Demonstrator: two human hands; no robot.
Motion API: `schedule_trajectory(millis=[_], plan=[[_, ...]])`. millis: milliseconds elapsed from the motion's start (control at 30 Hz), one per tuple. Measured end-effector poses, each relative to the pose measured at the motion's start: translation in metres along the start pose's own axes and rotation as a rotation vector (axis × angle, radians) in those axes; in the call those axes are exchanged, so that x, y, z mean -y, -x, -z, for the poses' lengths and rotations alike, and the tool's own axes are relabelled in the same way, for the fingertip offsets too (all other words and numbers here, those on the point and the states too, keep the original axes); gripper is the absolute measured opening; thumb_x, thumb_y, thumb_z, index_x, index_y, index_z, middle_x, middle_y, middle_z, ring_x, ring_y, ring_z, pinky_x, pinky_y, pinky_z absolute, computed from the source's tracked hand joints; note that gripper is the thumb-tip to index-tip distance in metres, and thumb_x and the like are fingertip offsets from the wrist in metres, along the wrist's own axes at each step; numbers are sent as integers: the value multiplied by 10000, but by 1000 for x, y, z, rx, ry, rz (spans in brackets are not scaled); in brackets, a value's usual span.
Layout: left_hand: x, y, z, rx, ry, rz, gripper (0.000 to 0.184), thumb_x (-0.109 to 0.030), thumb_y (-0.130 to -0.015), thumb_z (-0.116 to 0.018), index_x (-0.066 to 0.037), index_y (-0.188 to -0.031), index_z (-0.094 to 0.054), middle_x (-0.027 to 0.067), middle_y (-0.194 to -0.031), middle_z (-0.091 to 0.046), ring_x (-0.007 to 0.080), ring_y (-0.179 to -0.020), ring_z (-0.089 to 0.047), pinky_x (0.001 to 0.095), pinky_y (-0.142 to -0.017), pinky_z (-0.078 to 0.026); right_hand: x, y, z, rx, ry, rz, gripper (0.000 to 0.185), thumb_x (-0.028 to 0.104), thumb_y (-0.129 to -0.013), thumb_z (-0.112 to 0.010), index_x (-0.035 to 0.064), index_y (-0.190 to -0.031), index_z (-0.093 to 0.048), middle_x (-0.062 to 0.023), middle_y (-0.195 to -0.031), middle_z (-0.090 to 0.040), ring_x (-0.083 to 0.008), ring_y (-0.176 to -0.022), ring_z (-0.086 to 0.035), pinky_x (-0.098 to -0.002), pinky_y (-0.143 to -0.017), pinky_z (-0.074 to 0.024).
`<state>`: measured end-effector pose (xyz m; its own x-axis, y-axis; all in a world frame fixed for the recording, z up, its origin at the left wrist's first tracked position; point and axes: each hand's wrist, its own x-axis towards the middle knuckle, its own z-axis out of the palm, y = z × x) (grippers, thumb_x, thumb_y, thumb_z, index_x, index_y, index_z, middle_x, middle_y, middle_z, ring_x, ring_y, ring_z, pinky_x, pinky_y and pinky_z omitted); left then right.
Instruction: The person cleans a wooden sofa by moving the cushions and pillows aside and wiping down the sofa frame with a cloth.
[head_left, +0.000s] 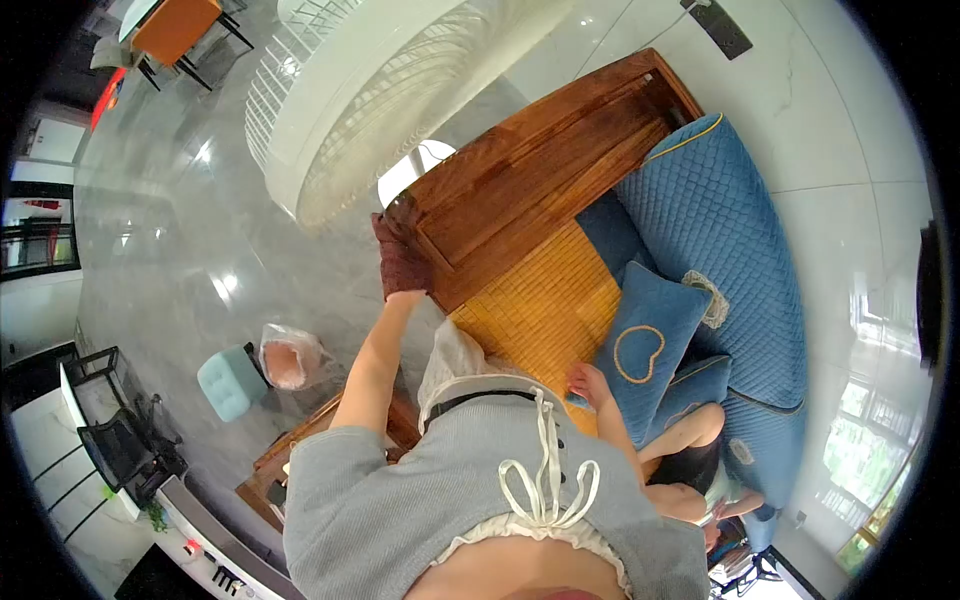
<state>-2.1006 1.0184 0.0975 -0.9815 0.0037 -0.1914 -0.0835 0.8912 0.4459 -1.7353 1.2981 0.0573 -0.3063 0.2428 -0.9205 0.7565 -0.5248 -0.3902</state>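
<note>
Brown cloth (402, 255) covers my left hand, hiding the fingers, at the near left end of the dark wooden armrest (540, 165). Only the wrist shows below the cloth. My right hand (589, 385) is over the yellow woven seat mat (545, 300), beside a blue cushion (668, 320) with a heart-shaped cord outline. Its fingers are loosely bent and a little apart, and I see nothing in them. The cushion leans near the quilted blue backrest (715, 220) of the sofa.
Another person's bare leg (690, 432) is on the sofa at the lower right. A white curved railing structure (350, 110) stands beyond the armrest. On the grey floor are a light blue stool (231, 384) and a plastic-wrapped pink item (290, 358). A wooden table (262, 480) lies lower left.
</note>
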Motion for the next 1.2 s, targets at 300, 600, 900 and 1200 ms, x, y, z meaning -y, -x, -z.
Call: schedule_trajectory(millis=[300, 600, 900, 1200], plan=[[7, 29, -72, 203, -41, 43, 553, -339, -812, -536, -127, -1294, -366, 117, -1326, -385, 307, -1241, -348, 533, -959, -320, 18, 2, 36, -112, 137, -37, 342, 296, -892, -464, 75, -1148, -519, -93, -959, -623, -175, -757, -622, -263, -595, -496], [11, 6, -84, 358, -45, 26, 512, -353, -842, -475, -89, -1274, -402, 133, -1316, -403, 310, -1223, -370, 499, -976, -310, 27, 4, 57, -139, 261, -16, 330, 271, -909, -419, 73, -1152, -524, -90, -963, -623, -176, -769, -624, -275, -619, -489], [5, 61, -126, 276, -184, -126, 496, -366, -871, -414, -52, -1255, -438, 149, -1307, -421, 314, -1205, -393, 465, -994, -300, 13, 17, 51, -75, 139, -60, 354, 308, -895, -441, 78, -1158, -503, -94, -950, -621, -192, -786, -624, -305, -655, -489], [-19, -5, -110, 374, -349, -151, 531, -388, -852, -434, -52, -1261, -470, 169, -1345, -400, 323, -1257, -345, 448, -1039, -260, 34, 9, 27, -35, 88, 70, 376, 318, -904, -469, 57, -1173, -496, -107, -978, -617, -187, -805, -624, -288, -691, -493]])
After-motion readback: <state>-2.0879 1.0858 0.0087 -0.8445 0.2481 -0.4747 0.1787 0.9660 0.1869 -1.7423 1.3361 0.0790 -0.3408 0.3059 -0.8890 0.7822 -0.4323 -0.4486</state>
